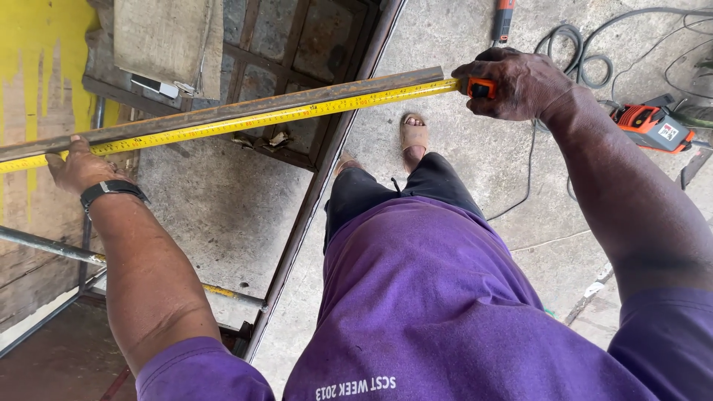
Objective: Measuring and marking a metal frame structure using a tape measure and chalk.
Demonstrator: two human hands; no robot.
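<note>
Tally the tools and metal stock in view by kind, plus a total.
Tape measure, stretched between the left hand and right hand: 1
Steel bar under the tape: 1
Orange power tool on the floor: 1
Orange-handled tool, partly cut off: 1
Round metal pipe: 1
Total: 5

Tape case (481,88) mostly buried inside the right hand (520,83); only an orange corner shows. Steel bar (223,111) and yellow tape blade (245,123) both run off the left edge, ends unseen, and the left hand (80,169) has its fingertips tucked behind the bar. Orange-handled tool (503,18) cut by top edge; blade markings too small to read.
</note>
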